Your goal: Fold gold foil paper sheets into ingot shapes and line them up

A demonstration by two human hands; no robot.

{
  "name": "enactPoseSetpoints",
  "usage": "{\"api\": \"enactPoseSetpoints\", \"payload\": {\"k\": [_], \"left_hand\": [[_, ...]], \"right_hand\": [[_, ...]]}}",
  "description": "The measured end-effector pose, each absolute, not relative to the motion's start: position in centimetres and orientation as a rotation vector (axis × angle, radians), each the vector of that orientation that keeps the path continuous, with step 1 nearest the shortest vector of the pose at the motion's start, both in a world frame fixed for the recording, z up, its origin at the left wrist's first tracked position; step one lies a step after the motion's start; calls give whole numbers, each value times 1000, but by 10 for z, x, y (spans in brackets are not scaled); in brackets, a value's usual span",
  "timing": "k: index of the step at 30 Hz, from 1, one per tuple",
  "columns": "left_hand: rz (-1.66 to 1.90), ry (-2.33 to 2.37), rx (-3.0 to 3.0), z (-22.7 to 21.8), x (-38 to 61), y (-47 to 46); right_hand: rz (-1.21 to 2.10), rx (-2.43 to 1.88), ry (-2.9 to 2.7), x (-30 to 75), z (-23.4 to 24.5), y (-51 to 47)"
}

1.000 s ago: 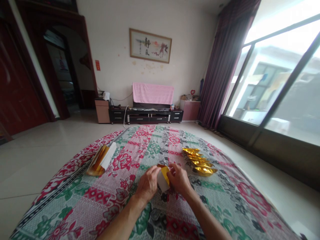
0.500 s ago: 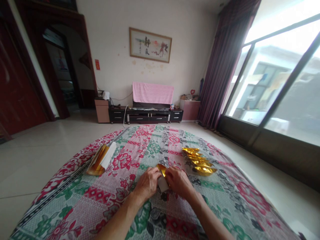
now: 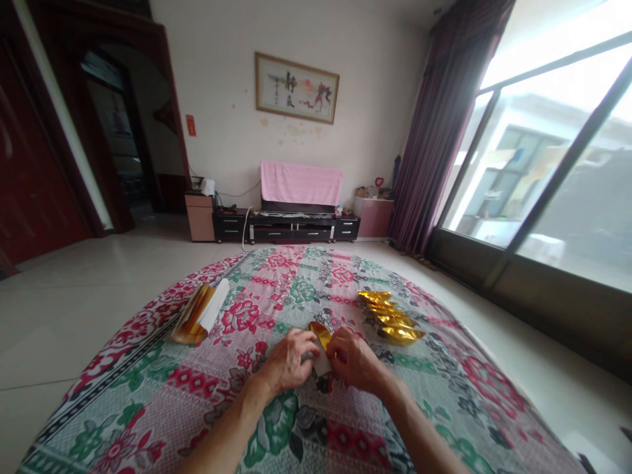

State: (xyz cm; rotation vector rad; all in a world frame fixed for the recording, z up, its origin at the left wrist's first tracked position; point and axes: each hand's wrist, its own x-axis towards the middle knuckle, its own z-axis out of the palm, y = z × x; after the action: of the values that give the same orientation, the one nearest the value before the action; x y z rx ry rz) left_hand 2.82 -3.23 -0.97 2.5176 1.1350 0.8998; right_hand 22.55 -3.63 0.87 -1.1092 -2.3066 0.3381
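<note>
Between my two hands is a sheet of gold foil paper point(image 3: 322, 363), partly folded, its pale back facing up and gold showing at the far end. My left hand point(image 3: 292, 359) grips its left side with bent fingers. On the right side, my right hand point(image 3: 354, 357) is closed on the paper's edge. Right of my hands, several folded gold paper ingots point(image 3: 402, 336) stand in an overlapping row. To the left lies a stack of gold foil sheets point(image 3: 200, 316), loosely curled, with a white side showing. My fingertips partly hide the folds.
A flowered cloth point(image 3: 291, 289) covers the round table under everything. Beyond its far edge stand a low black TV cabinet point(image 3: 291, 234) and a pink cloth point(image 3: 301, 183) draped over a screen. A purple curtain point(image 3: 429, 131) hangs by the window at right.
My left fingers have lifted and shifted slightly along the paper. The gold end looks more curled, and less of the pale back shows. The ingots and the stack stay in place.
</note>
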Motion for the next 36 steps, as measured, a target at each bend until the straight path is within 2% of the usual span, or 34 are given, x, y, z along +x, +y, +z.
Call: {"api": "enactPoseSetpoints", "payload": {"k": [10, 36], "left_hand": [[820, 1078, 2502, -8, 24, -31], [890, 1031, 2594, -7, 29, -37]], "right_hand": [[384, -1029, -2423, 222, 14, -42], [349, -1016, -2409, 228, 10, -36]]}}
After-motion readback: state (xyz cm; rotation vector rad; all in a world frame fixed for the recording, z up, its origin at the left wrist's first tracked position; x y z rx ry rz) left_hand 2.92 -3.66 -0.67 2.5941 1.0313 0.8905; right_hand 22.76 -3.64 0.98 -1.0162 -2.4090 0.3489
